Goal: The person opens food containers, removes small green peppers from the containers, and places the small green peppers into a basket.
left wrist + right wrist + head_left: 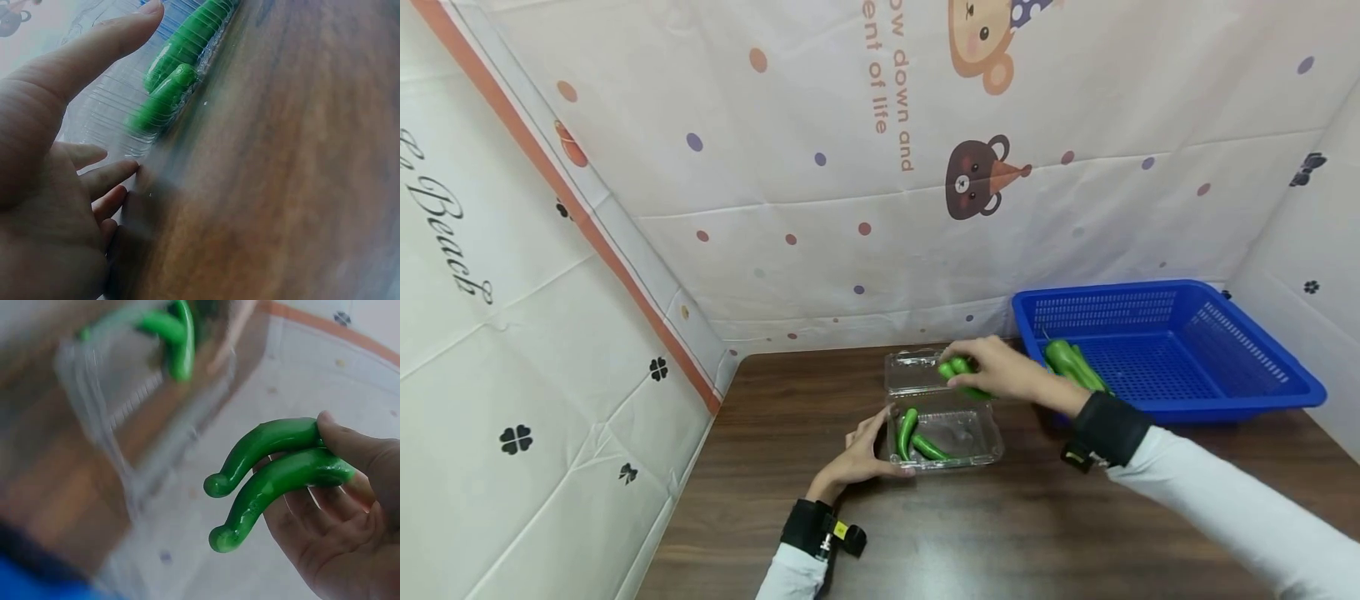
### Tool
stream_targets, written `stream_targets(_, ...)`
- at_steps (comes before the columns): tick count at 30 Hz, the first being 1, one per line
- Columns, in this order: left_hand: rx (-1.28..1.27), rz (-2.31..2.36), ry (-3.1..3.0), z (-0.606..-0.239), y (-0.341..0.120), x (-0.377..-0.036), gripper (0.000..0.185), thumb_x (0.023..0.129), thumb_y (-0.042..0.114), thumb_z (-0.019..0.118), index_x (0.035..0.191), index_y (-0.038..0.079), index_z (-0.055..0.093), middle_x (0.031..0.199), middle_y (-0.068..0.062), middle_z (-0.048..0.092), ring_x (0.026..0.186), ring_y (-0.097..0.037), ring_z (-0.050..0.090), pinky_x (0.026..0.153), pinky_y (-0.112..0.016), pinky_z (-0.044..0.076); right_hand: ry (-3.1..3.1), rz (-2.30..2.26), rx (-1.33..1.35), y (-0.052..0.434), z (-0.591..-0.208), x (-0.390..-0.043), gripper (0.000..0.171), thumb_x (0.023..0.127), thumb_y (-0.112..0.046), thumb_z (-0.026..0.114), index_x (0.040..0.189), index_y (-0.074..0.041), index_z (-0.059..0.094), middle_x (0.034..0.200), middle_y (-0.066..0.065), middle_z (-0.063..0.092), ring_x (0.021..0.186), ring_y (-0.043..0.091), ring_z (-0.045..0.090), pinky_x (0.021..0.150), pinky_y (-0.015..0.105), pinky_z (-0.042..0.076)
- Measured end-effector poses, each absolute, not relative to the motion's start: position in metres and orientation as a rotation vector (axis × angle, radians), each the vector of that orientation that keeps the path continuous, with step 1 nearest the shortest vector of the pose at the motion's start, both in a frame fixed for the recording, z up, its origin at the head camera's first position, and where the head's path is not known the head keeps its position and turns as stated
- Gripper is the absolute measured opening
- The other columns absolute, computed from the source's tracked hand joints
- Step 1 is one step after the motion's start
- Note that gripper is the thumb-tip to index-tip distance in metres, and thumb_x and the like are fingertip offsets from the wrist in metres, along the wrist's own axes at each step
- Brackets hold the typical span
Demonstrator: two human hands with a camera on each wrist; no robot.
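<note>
A clear plastic clamshell box (981, 433) lies open on the brown table, with two green peppers (916, 435) in its tray. My left hand (859, 454) rests against the box's left side, fingers fairly straight (94, 47); the peppers (172, 84) show through the ribbed wall. My right hand (996, 367) hovers over the box's lid and grips two curved green peppers (269, 469) between thumb and fingers. More green peppers (1071, 362) lie in the blue basket (1255, 367) on the right.
Patterned white sheets wall off the table at the back, left and right. The basket stands at the back right corner. Bare brown tabletop (1000, 533) stretches in front of the box.
</note>
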State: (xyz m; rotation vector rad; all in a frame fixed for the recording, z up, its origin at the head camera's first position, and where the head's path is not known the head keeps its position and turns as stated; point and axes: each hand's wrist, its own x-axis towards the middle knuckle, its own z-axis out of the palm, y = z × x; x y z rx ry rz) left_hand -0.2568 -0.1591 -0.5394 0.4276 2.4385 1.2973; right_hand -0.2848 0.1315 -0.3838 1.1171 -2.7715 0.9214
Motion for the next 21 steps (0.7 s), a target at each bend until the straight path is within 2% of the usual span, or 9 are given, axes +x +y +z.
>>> stream_targets(6,0.451,1.282,2.446,-0.539,-0.161,-0.257,0.118,0.078,0.039,0.089,0.166,0.029,0.012,0.169,-0.013,0.019,0.149,-0.046,0.011,0.110,-0.070,0.020,-2.789,0.748,0.886,0.174,-0.337,-0.292,0.030,0.092,-0.015,0.077,0.119,-0.001,0.072,0.100,0.013,0.076,0.073,0.014,0.063,0.069,0.034,0.052)
stream_targets(10,0.457,1.284,2.442,-0.539,-0.161,-0.257,0.117,0.078,0.040,0.089,0.166,0.029,0.012,0.169,-0.012,0.020,0.150,-0.045,0.010,0.111,-0.070,0.019,-2.812,0.685,0.737,0.203,-0.320,-0.296,0.032,0.093,-0.015,0.076,0.121,0.001,0.070,0.105,0.019,0.075,0.072,0.018,0.064,0.068,0.038,0.050)
stream_targets(15,0.462,1.293,2.435,-0.539,-0.162,-0.257,0.116,0.078,0.039,0.089,0.166,0.029,0.013,0.169,-0.013,0.019,0.151,-0.045,0.008,0.111,-0.070,0.017,-2.871,0.647,0.629,0.233,-0.322,-0.300,0.035,0.095,-0.015,0.074,0.122,0.007,0.068,0.109,0.028,0.071,0.079,0.028,0.066,0.070,0.046,0.053)
stream_targets(21,0.464,1.301,2.429,-0.540,-0.160,-0.257,0.117,0.078,0.039,0.089,0.166,0.030,0.013,0.169,-0.014,0.018,0.150,-0.045,0.008,0.111,-0.070,0.017,-2.932,0.634,0.549,0.253,-0.333,-0.301,0.036,0.095,-0.015,0.072,0.119,0.011,0.068,0.112,0.032,0.070,0.091,0.042,0.069,0.079,0.056,0.055)
